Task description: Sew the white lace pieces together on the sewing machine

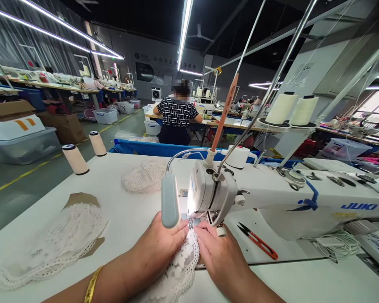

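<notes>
A strip of white lace [185, 269] runs from the front edge up to the needle area of a white sewing machine [205, 189]. My left hand [164, 235] presses the lace from the left, its fingertips close to the presser foot [192, 221]. On the other side my right hand [216, 248] pinches the lace's scalloped edge just in front of the foot. Part of the left fingers is hidden behind the grey lamp [170, 202]. The machine's light shines on the stitching spot.
Red-handled thread snips [259, 242] lie right of my right hand. A lace pile [63, 231] on brown card and another lace bundle [145, 176] rest at left. Two thread cones [76, 160] stand at the table's far-left edge. A person [178, 113] sits ahead, back turned.
</notes>
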Demonstrator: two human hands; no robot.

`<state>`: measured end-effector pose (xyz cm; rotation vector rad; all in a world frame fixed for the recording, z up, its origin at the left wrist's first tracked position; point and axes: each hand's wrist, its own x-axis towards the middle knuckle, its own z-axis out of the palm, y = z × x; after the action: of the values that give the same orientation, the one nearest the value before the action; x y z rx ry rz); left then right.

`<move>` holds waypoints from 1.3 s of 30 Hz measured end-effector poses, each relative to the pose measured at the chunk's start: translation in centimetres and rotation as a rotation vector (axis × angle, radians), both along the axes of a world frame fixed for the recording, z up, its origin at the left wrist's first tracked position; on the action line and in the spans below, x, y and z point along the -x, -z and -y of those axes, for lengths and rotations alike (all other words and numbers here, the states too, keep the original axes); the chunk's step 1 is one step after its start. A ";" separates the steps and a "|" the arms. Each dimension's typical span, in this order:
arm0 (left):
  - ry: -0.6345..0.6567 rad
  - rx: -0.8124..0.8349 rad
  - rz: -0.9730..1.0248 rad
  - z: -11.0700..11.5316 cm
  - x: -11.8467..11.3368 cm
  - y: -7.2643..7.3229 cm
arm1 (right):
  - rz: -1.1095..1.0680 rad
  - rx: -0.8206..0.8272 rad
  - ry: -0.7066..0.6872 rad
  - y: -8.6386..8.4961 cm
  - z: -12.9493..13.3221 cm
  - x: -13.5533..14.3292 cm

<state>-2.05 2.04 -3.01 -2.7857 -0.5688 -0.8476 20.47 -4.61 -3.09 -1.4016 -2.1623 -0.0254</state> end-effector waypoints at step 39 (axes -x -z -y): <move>-0.124 0.776 0.177 0.3 -2.0 -2.0 | -0.480 0.162 -0.033 -1.3 -0.2 0.8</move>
<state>-0.06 1.79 -0.98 -3.2909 -1.3317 -1.0173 19.65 -4.40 -1.77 -1.2963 -1.8128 0.4610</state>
